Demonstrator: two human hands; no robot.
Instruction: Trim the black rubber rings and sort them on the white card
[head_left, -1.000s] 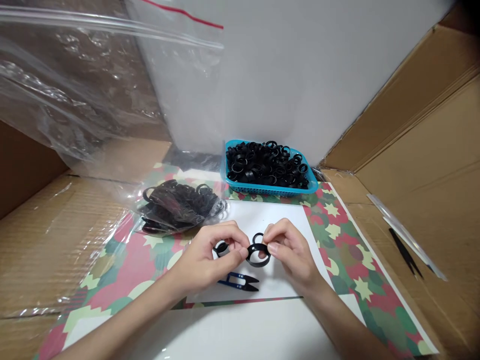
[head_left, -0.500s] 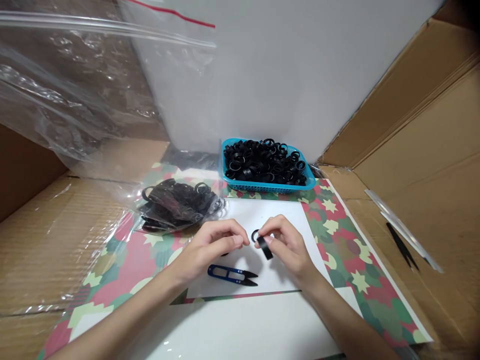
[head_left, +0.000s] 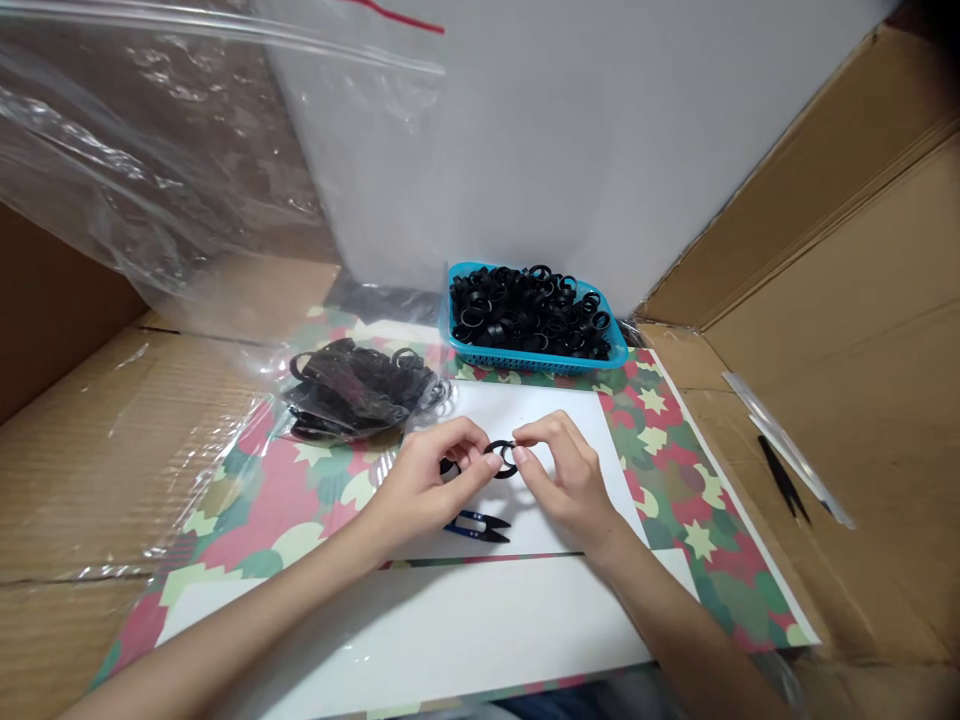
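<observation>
Between my two hands is a black ring [head_left: 492, 473], its opening turned toward the camera. My left hand [head_left: 442, 470] pinches its left side with thumb and fingertips. The thumb and forefinger of my right hand [head_left: 559, 470] close on its right side. A smaller ring outline shows within or behind it; I cannot tell which. Blue-handled thread snips [head_left: 484, 526] lie on the white sheet [head_left: 592, 520] below the hands, their handle partly covered by my left hand. Another dark piece shows beside my left fingers, mostly hidden.
A blue basket [head_left: 551, 364] heaped with black rings stands at the back. Left of it, a clear plastic bag [head_left: 352, 400] holds more black rings. Black tweezers [head_left: 784, 480] and a clear strip [head_left: 787, 450] lie at the right. Cardboard walls flank both sides.
My left hand has come to the ring, which my right hand alone held before. The ring has turned from edge-on to face the camera. The view has shifted slightly.
</observation>
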